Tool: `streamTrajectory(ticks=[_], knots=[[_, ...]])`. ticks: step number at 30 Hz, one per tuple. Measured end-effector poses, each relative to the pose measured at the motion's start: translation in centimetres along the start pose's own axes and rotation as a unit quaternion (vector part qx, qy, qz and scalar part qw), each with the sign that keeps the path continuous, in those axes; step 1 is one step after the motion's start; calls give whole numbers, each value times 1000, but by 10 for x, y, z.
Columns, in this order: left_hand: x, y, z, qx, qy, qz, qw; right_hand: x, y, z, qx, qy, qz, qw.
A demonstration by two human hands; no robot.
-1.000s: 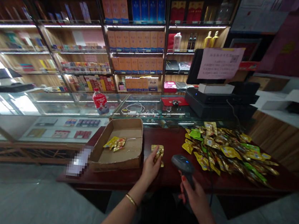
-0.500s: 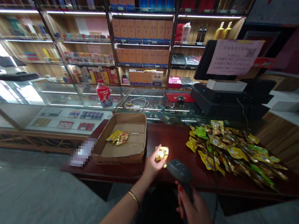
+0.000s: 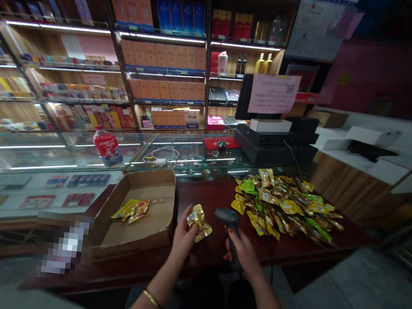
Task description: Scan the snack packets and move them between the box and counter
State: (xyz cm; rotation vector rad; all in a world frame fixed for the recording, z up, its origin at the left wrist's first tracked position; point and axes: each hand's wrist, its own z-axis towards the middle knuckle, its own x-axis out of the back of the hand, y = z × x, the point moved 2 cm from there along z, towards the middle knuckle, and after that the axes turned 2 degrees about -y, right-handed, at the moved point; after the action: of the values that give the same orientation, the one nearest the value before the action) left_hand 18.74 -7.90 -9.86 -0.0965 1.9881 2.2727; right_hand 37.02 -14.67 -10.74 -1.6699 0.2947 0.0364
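Observation:
My left hand [image 3: 185, 232] is closed on a small gold snack packet [image 3: 200, 222], held over the dark red table between the box and the pile. In my right hand [image 3: 241, 250] is a black barcode scanner [image 3: 227, 216], gripped by its handle, its head turned toward the packet. Left of my left hand stands an open cardboard box [image 3: 114, 237] with a few gold and yellow packets [image 3: 134, 211] inside. A heap of gold, yellow and green snack packets [image 3: 282, 203] lies to the right, beyond my right hand.
A glass counter [image 3: 187, 155] runs behind the table, with a red bottle [image 3: 107, 146], a white cable [image 3: 161, 155] and a monitor [image 3: 240, 96] with a pink notice on it. Shelves of boxes [image 3: 165, 58] stand behind. A blurred patch [image 3: 65, 247] covers something at the table's left end.
The camera view has turned to the right. The bright scanner light on the packet is gone, and the packet now sits tilted in my left hand. Both hands keep their hold.

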Motion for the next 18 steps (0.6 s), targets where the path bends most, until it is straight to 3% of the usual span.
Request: streamTrajectory(ticks=[3, 7, 10, 13, 16, 18], knots=[[-38, 41, 21, -85, -86, 33, 992, 3, 2, 36, 1, 2, 39, 999], [-132, 75, 55, -150, -234, 121, 953, 5, 12, 54, 8, 0, 60, 998], [-215, 68, 85, -126, -295, 212, 923, 8, 20, 53, 19, -1, 58, 998], [-289, 50, 111, -109, -296, 323, 892, 12, 27, 51, 21, 2, 48, 999], [-342, 38, 128, -113, -282, 367, 879, 13, 28, 50, 21, 6, 37, 999], [-363, 34, 135, -115, -274, 374, 879, 14, 27, 50, 29, 10, 34, 999]])
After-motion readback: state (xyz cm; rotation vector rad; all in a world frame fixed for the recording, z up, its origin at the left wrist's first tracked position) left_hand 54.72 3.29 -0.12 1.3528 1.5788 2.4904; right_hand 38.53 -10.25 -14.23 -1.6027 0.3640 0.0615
